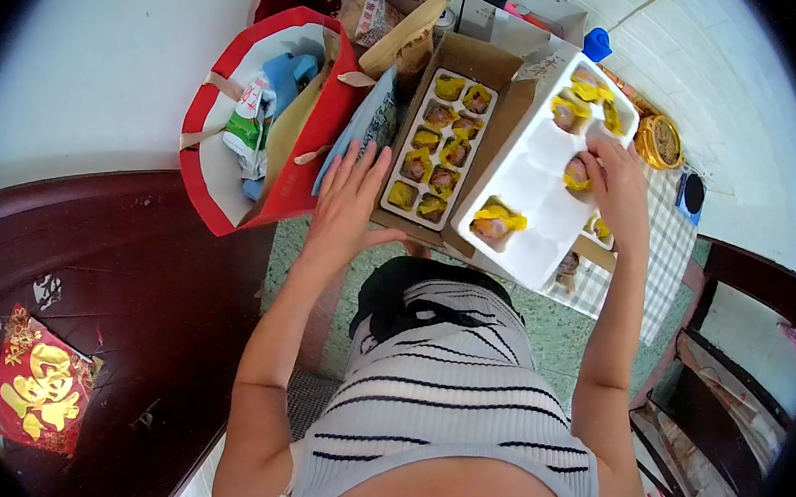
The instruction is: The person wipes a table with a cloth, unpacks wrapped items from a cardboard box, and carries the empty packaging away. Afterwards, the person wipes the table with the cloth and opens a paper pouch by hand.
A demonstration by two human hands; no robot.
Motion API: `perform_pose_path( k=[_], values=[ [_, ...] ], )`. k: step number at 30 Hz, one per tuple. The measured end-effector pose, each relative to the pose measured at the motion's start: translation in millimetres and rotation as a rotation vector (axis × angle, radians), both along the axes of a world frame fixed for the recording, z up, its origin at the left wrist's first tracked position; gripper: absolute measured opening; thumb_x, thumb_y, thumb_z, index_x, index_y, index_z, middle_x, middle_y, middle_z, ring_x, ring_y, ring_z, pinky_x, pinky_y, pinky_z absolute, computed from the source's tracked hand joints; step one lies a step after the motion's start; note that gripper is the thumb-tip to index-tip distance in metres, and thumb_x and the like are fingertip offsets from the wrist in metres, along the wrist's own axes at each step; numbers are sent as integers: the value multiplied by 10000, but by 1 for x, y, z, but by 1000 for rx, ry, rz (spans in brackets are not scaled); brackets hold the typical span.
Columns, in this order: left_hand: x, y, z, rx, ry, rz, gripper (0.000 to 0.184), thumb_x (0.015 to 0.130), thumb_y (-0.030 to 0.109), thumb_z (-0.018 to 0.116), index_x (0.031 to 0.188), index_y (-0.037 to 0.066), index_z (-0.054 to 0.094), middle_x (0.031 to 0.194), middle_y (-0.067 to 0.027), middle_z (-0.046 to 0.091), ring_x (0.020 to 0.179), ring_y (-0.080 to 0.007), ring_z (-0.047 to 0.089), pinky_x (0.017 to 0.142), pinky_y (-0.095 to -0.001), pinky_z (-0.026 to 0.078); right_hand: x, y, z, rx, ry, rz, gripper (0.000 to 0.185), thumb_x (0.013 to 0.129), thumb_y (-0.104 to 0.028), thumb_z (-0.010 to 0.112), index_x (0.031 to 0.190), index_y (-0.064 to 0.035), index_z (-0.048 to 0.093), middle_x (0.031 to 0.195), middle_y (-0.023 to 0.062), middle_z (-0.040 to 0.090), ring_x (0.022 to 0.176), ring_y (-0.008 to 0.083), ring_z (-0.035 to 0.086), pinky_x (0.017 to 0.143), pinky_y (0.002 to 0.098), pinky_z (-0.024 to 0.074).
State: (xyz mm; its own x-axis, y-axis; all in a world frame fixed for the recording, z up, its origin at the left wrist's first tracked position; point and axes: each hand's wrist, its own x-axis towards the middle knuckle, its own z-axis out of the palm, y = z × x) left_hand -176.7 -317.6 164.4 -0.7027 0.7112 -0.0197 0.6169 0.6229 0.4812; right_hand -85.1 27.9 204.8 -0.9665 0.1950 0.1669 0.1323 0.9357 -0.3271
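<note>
My left hand [349, 206] has its fingers spread beside a blue-grey packet [360, 126], near the left edge of a cardboard box [498, 117]. In that box lies a white tray [386, 198] whose compartments hold several yellow-wrapped items. To the right a larger white foam tray [537, 201] sits tilted over the box's right part, with some hollows bare and others holding yellow-wrapped items [498, 222]. My right hand [619, 190] has its fingers closed on a wrapped item [577, 175] at the foam tray's right side.
A red and white bag [209, 180] with packets inside stands at the left. Behind are a brown paper package [408, 41] and a white box [488, 19]. A golden round container [660, 142] sits on the checked cloth [662, 239] at the right.
</note>
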Motion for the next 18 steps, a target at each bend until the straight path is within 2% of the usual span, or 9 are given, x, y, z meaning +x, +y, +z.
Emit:
perform_pose_path(
  k=[2, 4, 6, 7, 9, 10, 12, 16, 18],
  values=[
    [1, 3, -3, 1, 21, -10, 1035, 603, 271, 871, 1454, 58, 323, 1489, -172, 344, 1412, -351, 258, 1149, -474, 203, 9, 6, -1, -38, -1, -32, 111, 880, -125, 591, 877, -15, 602, 891, 154, 629, 889, 354, 584, 917, 462, 400],
    [2, 9, -3, 2, 44, -21, 973, 646, 291, 849, 1445, 59, 344, 1492, -163, 342, 1411, -349, 259, 1150, -474, 198, 19, 13, -8, -18, -30, -28, 101, 871, -100, 608, 905, -5, 605, 876, 155, 626, 842, 354, 565, 819, 407, 427],
    [3, 16, 0, 45, 116, 7, 753, 746, 256, 785, 1383, 50, 441, 1439, -156, 421, 1371, -340, 338, 1124, -457, 265, 28, 14, -15, -24, -26, -43, 100, 869, -99, 611, 902, -5, 607, 878, 155, 627, 848, 353, 562, 810, 404, 431],
    [2, 19, -1, 44, 116, 1, 753, 746, 256, 785, 1383, 50, 441, 1439, -156, 421, 1371, -340, 338, 1124, -457, 265, 31, 14, -18, -30, -20, -56, 98, 866, -97, 614, 899, -5, 609, 880, 155, 628, 855, 351, 559, 801, 402, 435],
    [2, 26, -3, 230, 46, 38, 531, 817, 170, 714, 1294, 33, 524, 1344, -159, 515, 1287, -327, 445, 1058, -423, 365, 37, 12, -23, -56, 14, -71, 99, 863, -98, 617, 898, -6, 609, 880, 153, 629, 862, 351, 556, 795, 403, 437],
    [4, 31, -1, 232, 45, 28, 531, 817, 170, 714, 1294, 33, 524, 1344, -159, 515, 1287, -327, 445, 1058, -423, 365, 40, 10, -25, -79, 48, -80, 100, 861, -99, 620, 898, -7, 610, 880, 152, 630, 868, 351, 554, 789, 405, 439],
    [11, 49, 6, 369, -184, 51, 419, 841, 124, 675, 1231, 24, 562, 1261, -162, 573, 1214, -315, 508, 988, -388, 430, 44, 9, -29, -64, 62, -101, 100, 855, -99, 623, 899, -10, 610, 876, 145, 631, 867, 351, 554, 798, 412, 441],
    [31, 99, 16, 459, -206, -56, 414, 865, 120, 646, 1252, 25, 538, 1271, -163, 557, 1198, -304, 515, 983, -383, 432, 54, 11, -26, -28, 67, -65, 86, 849, -93, 624, 896, -23, 608, 871, 126, 624, 859, 337, 565, 837, 418, 437],
    [41, 126, 20, 562, -365, -63, 451, 890, 120, 619, 1309, 26, 479, 1326, -174, 506, 1220, -304, 502, 986, -382, 428, 61, 15, -25, -45, 59, -18, 85, 838, -90, 631, 889, -27, 604, 860, 120, 613, 860, 328, 574, 895, 418, 429]
  ],
)
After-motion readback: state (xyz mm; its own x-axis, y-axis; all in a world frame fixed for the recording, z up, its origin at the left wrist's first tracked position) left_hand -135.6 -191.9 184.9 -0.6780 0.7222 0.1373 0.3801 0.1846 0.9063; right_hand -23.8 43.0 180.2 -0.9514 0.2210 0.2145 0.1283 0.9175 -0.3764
